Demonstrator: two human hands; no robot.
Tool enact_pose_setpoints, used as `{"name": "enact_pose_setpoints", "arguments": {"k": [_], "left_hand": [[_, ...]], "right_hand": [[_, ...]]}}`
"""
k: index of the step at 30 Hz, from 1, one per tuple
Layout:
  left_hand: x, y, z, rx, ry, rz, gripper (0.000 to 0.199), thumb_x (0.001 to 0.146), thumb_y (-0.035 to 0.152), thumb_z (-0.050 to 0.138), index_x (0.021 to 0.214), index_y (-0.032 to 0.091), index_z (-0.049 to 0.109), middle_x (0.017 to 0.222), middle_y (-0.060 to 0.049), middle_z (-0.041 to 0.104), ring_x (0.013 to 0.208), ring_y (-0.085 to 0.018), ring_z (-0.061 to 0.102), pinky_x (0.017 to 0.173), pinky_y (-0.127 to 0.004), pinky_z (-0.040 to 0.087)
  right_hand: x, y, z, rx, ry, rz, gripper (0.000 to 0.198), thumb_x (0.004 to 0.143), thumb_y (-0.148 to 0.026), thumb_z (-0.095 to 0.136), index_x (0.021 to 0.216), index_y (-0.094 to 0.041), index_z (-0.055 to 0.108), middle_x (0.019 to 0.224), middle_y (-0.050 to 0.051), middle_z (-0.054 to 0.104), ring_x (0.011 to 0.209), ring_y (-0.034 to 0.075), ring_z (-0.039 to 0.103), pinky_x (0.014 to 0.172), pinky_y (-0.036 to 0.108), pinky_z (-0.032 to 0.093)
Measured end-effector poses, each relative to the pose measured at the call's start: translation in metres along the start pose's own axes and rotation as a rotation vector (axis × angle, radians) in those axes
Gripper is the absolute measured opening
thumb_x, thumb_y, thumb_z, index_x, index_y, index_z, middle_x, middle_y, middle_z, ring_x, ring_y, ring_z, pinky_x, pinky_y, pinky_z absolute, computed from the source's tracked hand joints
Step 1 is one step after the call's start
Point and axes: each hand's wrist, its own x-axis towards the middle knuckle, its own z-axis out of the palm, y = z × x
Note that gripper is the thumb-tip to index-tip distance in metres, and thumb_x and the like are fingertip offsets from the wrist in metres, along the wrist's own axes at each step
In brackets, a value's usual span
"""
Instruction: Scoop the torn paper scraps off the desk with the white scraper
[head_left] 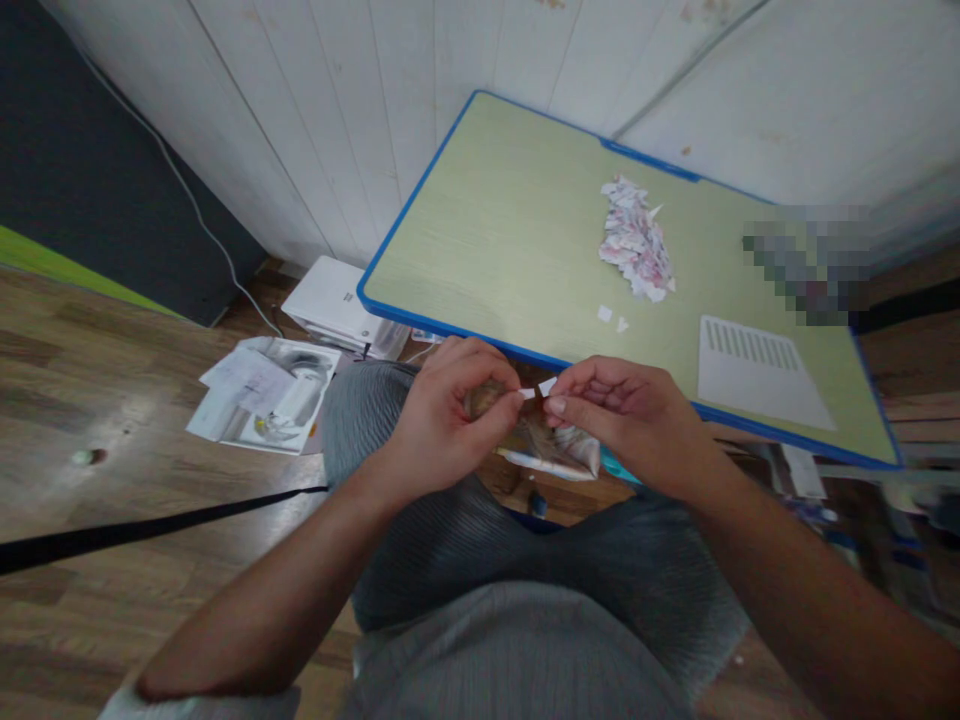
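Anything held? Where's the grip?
Left hand pinches a small white scrap; right hand, a second white scrap; each at its outer end, between thumb and fingers. Whether they join is unclear.

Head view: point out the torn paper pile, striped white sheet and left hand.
Torn paper pile (636, 240): head view, middle of the heap.
Striped white sheet (756, 388): head view, plain part below stripes.
Left hand (450, 425): head view, its middle.

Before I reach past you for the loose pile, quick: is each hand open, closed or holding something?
Left hand: closed, pinching a paper scrap.
Right hand: closed, pinching another scrap.
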Motion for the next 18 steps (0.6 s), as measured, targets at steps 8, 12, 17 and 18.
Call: {"name": "enact_pose_setpoints", "arguments": {"k": [8,12,17,18], "left_hand": [[0.002,-0.003,0.001,0.005,-0.021,-0.012,0.017,0.107,0.019,0.067,0.092,0.023,0.071,0.094,-0.004,0.078,0.093,-0.025,0.071,0.087,-0.041,0.053],[0.003,-0.007,0.003,0.034,-0.035,-0.02,0.022,0.11,0.022,0.065,0.09,0.023,0.073,0.093,-0.004,0.079,0.093,-0.026,0.072,0.089,-0.043,0.053],[0.001,-0.01,0.005,0.11,-0.032,0.018,0.023,0.113,0.023,0.066,0.095,0.023,0.08,0.103,-0.006,0.083,0.097,-0.027,0.073,0.092,-0.046,0.052],[0.0,-0.011,0.005,0.136,-0.034,0.018,0.022,0.113,0.024,0.068,0.096,0.023,0.082,0.105,-0.006,0.083,0.098,-0.027,0.073,0.092,-0.046,0.052]], "right_hand": [[-0.005,-0.001,0.006,-0.303,0.089,-0.174,0.013,0.094,-0.033,0.08,0.087,-0.025,0.088,0.084,0.003,0.088,0.078,0.022,0.08,0.077,0.034,0.062],[-0.005,-0.003,0.004,-0.312,0.107,-0.161,0.026,0.1,-0.042,0.079,0.083,-0.026,0.089,0.081,0.003,0.087,0.075,0.023,0.078,0.071,0.034,0.058],[-0.006,-0.003,0.002,-0.341,0.137,-0.17,0.03,0.103,-0.04,0.075,0.079,-0.026,0.085,0.076,0.002,0.083,0.072,0.021,0.075,0.07,0.033,0.056],[-0.006,-0.002,0.002,-0.347,0.161,-0.167,0.028,0.1,-0.038,0.076,0.076,-0.026,0.083,0.072,0.001,0.081,0.069,0.021,0.073,0.067,0.032,0.054]]}}
